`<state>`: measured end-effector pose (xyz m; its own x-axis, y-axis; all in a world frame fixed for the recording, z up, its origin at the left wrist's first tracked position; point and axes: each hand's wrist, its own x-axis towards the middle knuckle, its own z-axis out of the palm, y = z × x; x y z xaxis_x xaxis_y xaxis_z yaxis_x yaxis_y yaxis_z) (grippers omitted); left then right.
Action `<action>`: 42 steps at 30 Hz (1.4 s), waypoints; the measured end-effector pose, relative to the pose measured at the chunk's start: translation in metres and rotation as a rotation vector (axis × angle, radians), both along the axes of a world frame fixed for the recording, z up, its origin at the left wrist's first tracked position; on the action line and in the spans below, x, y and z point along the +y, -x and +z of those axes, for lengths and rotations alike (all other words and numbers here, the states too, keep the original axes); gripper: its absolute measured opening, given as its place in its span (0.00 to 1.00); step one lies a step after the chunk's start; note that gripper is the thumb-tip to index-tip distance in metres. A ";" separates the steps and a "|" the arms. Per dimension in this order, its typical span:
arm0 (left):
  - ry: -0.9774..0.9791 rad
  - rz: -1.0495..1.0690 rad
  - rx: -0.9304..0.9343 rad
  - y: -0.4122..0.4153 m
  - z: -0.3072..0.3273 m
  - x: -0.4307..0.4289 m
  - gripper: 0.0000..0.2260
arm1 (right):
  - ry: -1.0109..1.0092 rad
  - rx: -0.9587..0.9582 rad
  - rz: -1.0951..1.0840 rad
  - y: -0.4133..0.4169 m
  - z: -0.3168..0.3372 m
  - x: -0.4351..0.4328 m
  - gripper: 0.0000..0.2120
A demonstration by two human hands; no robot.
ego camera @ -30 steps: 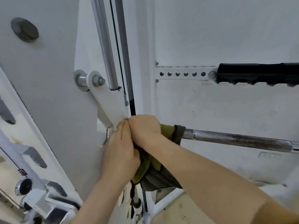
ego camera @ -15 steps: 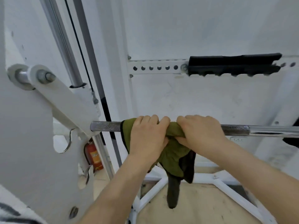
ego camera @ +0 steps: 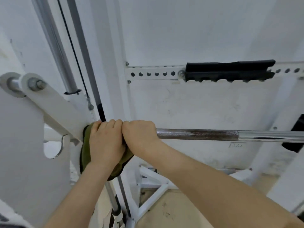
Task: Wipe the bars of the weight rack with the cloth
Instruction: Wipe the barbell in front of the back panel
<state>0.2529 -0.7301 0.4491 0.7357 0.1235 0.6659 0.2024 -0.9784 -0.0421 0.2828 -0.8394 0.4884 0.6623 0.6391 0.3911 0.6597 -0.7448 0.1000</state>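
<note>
Cloth (ego camera: 86, 145) slid left along the bar (ego camera: 197, 134) up against the white bracket (ego camera: 62, 112), left hand (ego camera: 105, 142) gripping cloth round bar, right hand (ego camera: 139, 134) touching it, curled round bar

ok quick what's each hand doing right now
Left hand: curled round the green cloth on the bar.
Right hand: curled round the bar beside it; cloth underneath unclear.

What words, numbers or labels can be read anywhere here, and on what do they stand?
No text in this view can be read.
A faint grey marking on the white wall, just under the steel bar: too small and blurred to read.
The green cloth and the black pad: no print shows on either.
</note>
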 end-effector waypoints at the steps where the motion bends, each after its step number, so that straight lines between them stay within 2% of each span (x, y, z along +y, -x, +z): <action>1: 0.009 -0.040 -0.005 -0.004 0.000 -0.021 0.09 | -0.002 0.002 -0.035 -0.003 0.000 -0.022 0.06; 5: -0.049 -0.268 0.016 -0.024 -0.003 -0.134 0.09 | 0.063 0.008 -0.326 -0.012 -0.006 -0.142 0.04; 8: -0.096 -0.379 -0.008 -0.033 -0.001 -0.164 0.11 | 0.112 0.036 -0.477 -0.011 -0.001 -0.179 0.07; 10: -0.105 -0.384 -0.001 -0.027 -0.001 -0.139 0.10 | 0.131 0.043 -0.443 -0.010 0.006 -0.155 0.04; 13: -0.096 -0.234 -0.028 -0.010 -0.004 -0.070 0.09 | 0.045 0.025 -0.289 0.000 0.003 -0.077 0.07; 16: -0.064 -0.051 0.000 0.009 -0.006 -0.005 0.15 | -0.039 -0.005 -0.174 0.011 -0.005 -0.005 0.05; 18: -0.044 0.026 0.066 0.012 -0.001 0.002 0.18 | -0.069 -0.037 -0.113 0.011 -0.008 0.007 0.04; 22: -0.017 0.082 0.111 0.002 0.005 -0.026 0.12 | -0.071 -0.054 -0.026 0.004 -0.010 -0.018 0.07; 28: 0.036 -0.007 0.040 -0.014 0.001 -0.086 0.06 | -0.090 -0.044 -0.022 -0.008 -0.008 -0.084 0.08; 42: -0.009 -0.007 -0.017 -0.048 -0.004 -0.279 0.07 | -0.044 0.030 -0.064 -0.035 -0.003 -0.283 0.05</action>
